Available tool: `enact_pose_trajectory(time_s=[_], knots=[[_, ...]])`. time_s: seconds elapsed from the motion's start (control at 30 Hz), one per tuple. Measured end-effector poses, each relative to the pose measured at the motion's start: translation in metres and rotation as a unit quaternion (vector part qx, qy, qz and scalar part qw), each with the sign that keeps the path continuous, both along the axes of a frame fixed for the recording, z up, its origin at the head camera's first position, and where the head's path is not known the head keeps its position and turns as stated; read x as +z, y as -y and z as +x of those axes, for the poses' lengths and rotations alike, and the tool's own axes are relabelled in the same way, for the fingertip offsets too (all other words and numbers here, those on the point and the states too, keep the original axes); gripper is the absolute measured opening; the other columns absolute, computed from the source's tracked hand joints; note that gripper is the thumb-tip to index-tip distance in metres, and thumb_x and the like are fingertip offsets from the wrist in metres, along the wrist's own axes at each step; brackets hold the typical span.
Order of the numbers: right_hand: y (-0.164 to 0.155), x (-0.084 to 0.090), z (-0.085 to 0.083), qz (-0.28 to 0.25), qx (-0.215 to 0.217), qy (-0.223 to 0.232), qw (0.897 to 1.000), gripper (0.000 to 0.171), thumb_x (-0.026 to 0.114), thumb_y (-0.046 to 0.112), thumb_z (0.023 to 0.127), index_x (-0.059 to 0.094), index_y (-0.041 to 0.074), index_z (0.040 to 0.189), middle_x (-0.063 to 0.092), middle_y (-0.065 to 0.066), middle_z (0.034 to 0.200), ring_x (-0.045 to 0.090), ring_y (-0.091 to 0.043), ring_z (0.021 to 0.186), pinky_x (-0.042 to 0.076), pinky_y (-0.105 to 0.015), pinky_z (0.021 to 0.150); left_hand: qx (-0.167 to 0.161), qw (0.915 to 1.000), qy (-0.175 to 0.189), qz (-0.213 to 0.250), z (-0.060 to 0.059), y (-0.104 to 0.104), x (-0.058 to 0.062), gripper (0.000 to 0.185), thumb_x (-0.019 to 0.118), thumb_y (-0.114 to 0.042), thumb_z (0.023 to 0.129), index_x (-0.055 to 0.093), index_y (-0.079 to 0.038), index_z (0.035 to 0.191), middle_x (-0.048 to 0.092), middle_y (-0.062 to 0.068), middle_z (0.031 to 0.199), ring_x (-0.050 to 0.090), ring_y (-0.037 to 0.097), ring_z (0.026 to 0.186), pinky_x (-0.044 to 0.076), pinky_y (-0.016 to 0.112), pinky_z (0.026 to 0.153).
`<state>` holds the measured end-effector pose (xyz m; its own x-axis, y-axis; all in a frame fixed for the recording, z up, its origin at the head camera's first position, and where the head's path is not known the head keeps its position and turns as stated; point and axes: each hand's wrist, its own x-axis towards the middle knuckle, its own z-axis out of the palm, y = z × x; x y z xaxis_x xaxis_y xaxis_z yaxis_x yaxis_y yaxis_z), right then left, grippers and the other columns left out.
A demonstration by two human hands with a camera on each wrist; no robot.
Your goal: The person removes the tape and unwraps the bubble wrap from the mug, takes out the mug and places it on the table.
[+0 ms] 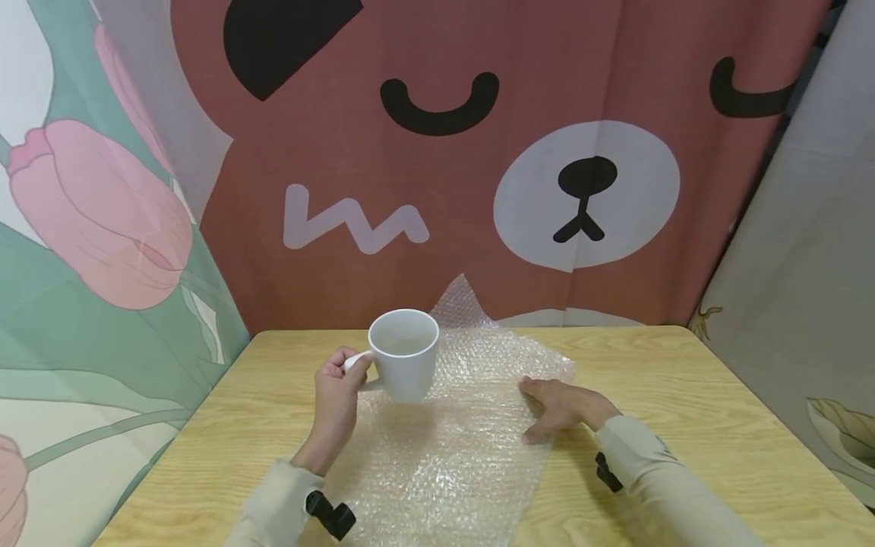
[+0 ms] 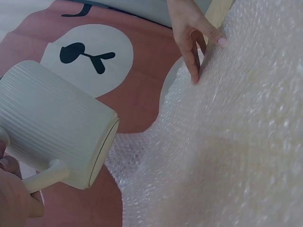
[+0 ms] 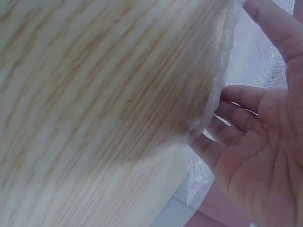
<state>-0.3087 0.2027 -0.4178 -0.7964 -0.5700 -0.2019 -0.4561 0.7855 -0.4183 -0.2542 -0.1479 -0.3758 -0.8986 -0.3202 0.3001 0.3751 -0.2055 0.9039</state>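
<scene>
My left hand (image 1: 339,395) grips a white mug (image 1: 408,372) by its handle and holds it upright above the bubble wrap. The left wrist view shows the mug's ribbed side (image 2: 57,118) and its base rim, with part of the left hand (image 2: 16,191) at the handle. Clear bubble wrap (image 1: 472,448) lies over the middle of the table. At its right edge, the fingertips of my right hand (image 1: 563,406) touch the sheet, with the thumb spread apart. In the right wrist view the palm of the right hand (image 3: 265,156) faces the camera, and its fingers are extended along the wrap's edge.
The wooden table (image 1: 656,395) has a straight back edge. One corner of the bubble wrap pokes up past that edge against a hanging cloth (image 1: 328,289) with a bear design. A flowered cloth (image 1: 102,213) hangs at the left and a pale cloth (image 1: 813,251) at the right.
</scene>
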Motion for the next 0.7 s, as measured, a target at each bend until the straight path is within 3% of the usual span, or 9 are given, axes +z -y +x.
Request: enact_pose_trajectory(time_s=[0.3,0.7], knots=[[-0.001,0.002,0.000,0.001,-0.002,-0.004,1.000,0.101,0.081,0.043,0.074,0.032,-0.011,0.145,0.027,-0.028,0.151,0.025,-0.044,0.138,0.022,-0.053,0.111,0.016,0.9994,-0.008,0.031,0.000,0.014,0.010,0.023,0.063,0.006,0.087,0.055,-0.007,0.071,0.050,-0.005,0.061,0.045,0.005,0.057,0.039,0.016,0.054],[0.000,0.001,0.000,0.003,-0.006,-0.001,1.000,0.101,0.082,0.043,0.074,0.032,-0.009,0.145,0.028,-0.028,0.151,0.025,-0.044,0.138,0.021,-0.054,0.111,0.061,0.9973,-0.007,0.041,-0.003,0.036,0.010,0.025,0.062,0.007,0.088,0.054,-0.008,0.070,0.050,-0.005,0.060,0.045,0.005,0.058,0.040,0.017,0.054]])
